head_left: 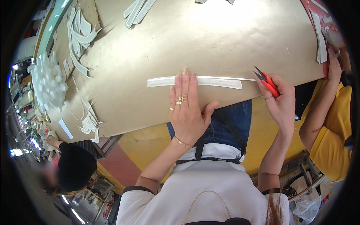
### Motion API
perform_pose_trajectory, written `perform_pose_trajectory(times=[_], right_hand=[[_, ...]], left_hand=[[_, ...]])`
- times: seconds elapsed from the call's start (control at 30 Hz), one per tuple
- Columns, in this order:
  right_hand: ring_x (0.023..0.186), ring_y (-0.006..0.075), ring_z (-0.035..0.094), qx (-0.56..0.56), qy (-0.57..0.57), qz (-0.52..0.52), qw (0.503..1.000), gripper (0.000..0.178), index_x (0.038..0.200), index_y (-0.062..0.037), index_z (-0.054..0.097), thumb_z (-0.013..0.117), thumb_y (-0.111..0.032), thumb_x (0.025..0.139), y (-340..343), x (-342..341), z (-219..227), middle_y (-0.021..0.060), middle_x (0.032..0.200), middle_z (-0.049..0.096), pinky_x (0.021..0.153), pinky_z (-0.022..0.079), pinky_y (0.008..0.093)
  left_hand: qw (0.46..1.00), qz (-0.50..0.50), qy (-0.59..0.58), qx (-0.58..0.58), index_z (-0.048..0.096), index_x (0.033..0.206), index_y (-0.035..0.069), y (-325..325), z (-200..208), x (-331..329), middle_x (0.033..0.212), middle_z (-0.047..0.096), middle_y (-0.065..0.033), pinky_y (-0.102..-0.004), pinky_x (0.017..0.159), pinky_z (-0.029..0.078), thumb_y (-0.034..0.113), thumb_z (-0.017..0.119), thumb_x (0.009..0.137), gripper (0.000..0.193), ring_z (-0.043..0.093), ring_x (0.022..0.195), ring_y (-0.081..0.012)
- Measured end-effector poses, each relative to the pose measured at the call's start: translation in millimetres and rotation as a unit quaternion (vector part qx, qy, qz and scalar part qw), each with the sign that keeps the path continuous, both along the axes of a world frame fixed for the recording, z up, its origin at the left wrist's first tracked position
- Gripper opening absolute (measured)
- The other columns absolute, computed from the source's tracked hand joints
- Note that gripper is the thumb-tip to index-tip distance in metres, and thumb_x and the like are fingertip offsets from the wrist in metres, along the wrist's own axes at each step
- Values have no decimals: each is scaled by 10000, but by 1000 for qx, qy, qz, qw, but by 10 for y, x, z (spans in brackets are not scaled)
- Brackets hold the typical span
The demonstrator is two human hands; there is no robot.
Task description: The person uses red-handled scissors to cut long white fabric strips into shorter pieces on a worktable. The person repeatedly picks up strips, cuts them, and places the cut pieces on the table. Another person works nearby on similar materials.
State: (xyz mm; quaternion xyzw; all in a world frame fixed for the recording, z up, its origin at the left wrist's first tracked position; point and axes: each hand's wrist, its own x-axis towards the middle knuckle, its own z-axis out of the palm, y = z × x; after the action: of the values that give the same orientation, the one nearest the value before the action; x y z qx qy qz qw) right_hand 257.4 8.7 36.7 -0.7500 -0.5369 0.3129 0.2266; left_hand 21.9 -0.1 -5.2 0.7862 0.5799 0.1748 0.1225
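Flat, left hand (186, 112) fingers spread, pressing white strip (210, 81) on table (225, 37); right hand (281, 99) gripping red snips (267, 81)

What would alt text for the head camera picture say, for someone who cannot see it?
A person's left hand presses flat on a long white strip lying on a tan worktable, while the right hand holds small red snips near the strip's right end. More white strips lie in piles at the table's far edges, and another person in a yellow sleeve works at the right.

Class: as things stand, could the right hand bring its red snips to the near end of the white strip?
Probably yes: the right hand with its red snips is just beside the white strip, nothing between.
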Motion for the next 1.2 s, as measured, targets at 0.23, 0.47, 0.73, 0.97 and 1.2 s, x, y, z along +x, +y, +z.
perform_pose_trajectory(times=[0.23,0.47,0.73,0.97,1.2], right_hand=[[543,288,436,26,-27,36,999,245,746,-12,543,734,-149,811,-20,22,-7,142,627,458,525,359,348],[569,301,522,52,-17,49,997,164,792,-19,617,745,-119,767,-93,44,-26,135,658,530,542,401,352],[565,246,448,80,-11,50,996,172,797,13,587,738,-62,762,-91,35,-35,119,648,473,549,362,318],[556,255,441,80,-26,51,995,181,772,10,576,736,-72,751,-96,25,-19,126,633,458,544,363,324],[586,254,535,86,-16,47,995,154,839,4,651,739,-71,737,-114,34,-60,121,673,554,578,423,304]], left_hand=[[999,-6,33,-6,517,1398,13,-6,36,12,1478,453,-250,-506,1111,352,515,557,951,674,439,1362,-436],[998,-26,64,-6,571,1382,107,5,40,17,1485,403,-311,-531,1108,345,496,561,954,579,418,1356,-486],[983,-52,174,-37,487,1454,299,-2,141,89,1499,315,-372,-661,1129,183,463,585,944,544,326,1395,-524],[984,-74,153,-48,443,1486,184,-19,193,116,1554,324,-256,-603,1154,213,435,599,938,623,329,1421,-457],[982,-136,89,-92,433,1460,29,62,210,151,1562,313,-234,-486,1159,312,431,635,903,717,344,1412,-441]])
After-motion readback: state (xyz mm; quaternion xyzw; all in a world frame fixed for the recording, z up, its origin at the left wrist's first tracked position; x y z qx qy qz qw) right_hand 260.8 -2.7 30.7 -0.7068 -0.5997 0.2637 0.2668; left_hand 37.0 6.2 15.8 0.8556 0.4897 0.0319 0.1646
